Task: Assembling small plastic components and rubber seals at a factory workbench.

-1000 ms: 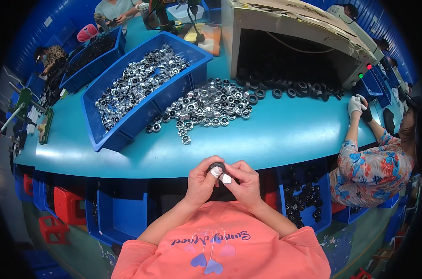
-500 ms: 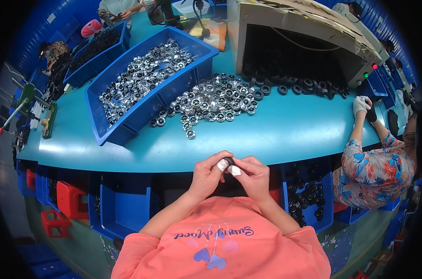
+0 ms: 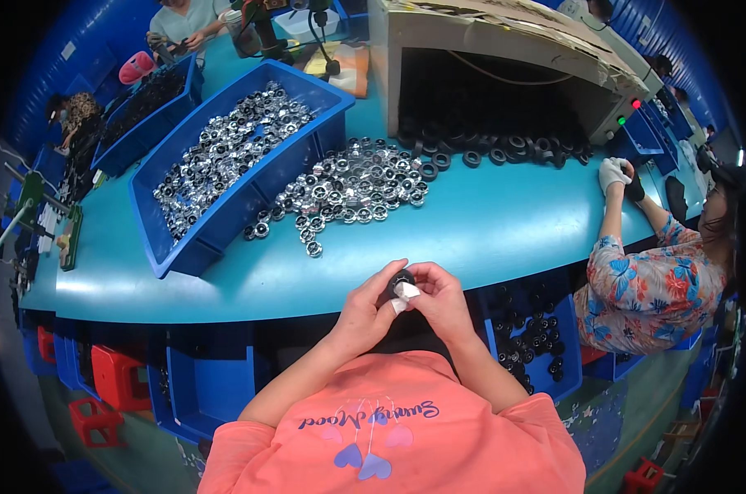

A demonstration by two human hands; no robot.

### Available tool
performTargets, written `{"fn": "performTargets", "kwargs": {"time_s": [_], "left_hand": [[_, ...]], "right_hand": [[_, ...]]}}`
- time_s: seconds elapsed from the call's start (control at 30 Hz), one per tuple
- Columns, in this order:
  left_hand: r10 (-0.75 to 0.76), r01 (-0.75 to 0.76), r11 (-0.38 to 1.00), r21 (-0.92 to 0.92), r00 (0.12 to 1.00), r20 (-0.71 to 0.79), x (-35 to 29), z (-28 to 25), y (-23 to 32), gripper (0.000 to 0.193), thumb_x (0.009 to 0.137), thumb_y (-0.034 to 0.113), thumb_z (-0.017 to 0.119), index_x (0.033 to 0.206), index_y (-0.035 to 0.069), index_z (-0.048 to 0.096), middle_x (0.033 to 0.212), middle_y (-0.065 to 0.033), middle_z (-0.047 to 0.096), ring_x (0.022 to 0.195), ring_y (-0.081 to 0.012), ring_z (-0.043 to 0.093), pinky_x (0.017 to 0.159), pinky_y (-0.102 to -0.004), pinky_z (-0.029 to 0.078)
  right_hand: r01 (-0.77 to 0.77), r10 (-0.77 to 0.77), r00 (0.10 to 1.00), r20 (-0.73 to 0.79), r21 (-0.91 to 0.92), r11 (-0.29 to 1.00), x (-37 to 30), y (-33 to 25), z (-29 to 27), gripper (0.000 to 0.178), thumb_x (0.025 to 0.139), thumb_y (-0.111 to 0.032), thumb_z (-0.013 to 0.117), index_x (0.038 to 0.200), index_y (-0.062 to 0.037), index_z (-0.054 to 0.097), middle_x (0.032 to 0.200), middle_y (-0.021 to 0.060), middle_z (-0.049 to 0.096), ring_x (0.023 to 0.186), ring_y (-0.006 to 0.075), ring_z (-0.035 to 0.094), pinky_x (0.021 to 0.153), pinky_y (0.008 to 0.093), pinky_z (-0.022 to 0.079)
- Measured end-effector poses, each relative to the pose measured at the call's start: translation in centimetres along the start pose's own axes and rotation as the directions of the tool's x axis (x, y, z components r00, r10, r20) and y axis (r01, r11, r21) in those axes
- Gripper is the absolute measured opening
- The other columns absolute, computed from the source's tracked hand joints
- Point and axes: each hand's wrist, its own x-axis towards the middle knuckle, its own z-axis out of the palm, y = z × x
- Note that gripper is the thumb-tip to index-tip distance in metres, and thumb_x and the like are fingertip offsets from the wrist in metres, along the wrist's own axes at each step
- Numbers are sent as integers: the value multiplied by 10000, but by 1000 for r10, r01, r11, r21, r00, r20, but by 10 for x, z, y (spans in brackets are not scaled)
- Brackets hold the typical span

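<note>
My left hand (image 3: 367, 306) and my right hand (image 3: 439, 300) meet at the near edge of the teal table (image 3: 488, 226), both closed around a small black ring part (image 3: 400, 280). White tape wraps the fingertips touching it. A loose heap of shiny metal ring parts (image 3: 348, 188) lies on the table beyond my hands. To its left stands a blue bin (image 3: 174, 255) filled with more of the same metal parts.
A beige machine housing (image 3: 513, 49) stands at the back with black rings (image 3: 504, 152) spilled at its opening. At the right a person in a floral top (image 3: 648, 276) wearing white gloves works. More people and blue bins are at the far left. Below the table hang blue bins holding black parts (image 3: 537, 346).
My hands stayed together on the black part, turning it slightly; the view shifted a little with my head.
</note>
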Motion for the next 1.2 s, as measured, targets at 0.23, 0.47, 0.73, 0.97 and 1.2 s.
{"fn": "performTargets", "kwargs": {"time_s": [0.23,0.47,0.73,0.97,1.2], "left_hand": [[259,-208,859,468,965,-46,4,8,0,610,888,-93,696,1465,54,565,1096,-174,711,947,-299,735,783,-391,584],[183,-151,951,271,978,-97,6,7,-2,592,923,-66,691,1485,52,547,1102,-110,702,940,-228,724,719,-346,578],[-216,206,895,-396,976,22,9,-4,9,501,1004,39,682,1489,59,561,1140,-33,681,907,-105,669,696,-243,578],[44,-51,998,-38,986,-163,10,3,-19,426,1013,81,692,1433,61,623,1102,-42,704,858,-85,654,649,-244,560],[-187,205,925,-320,979,86,10,-6,-2,673,962,46,764,1567,51,469,1235,-64,675,1020,-123,676,750,-260,581]], "right_hand": [[117,-120,988,-99,-30,993,2,12,4,196,890,46,757,1045,-24,660,955,38,704,853,89,664,737,258,585],[118,-120,992,-45,-44,992,4,10,5,173,955,-25,754,1109,-9,677,1025,47,718,936,103,681,785,272,594],[-29,20,998,51,187,982,-4,-13,-4,260,1028,-52,677,1274,27,707,1136,88,720,1008,161,710,874,316,636],[239,-253,966,-62,-174,955,-10,4,8,229,992,5,701,1215,32,749,1031,62,661,940,139,702,798,292,647],[-38,35,999,20,145,989,3,1,-12,254,1058,-117,651,1252,32,720,1104,100,753,928,150,727,779,293,630]]}}
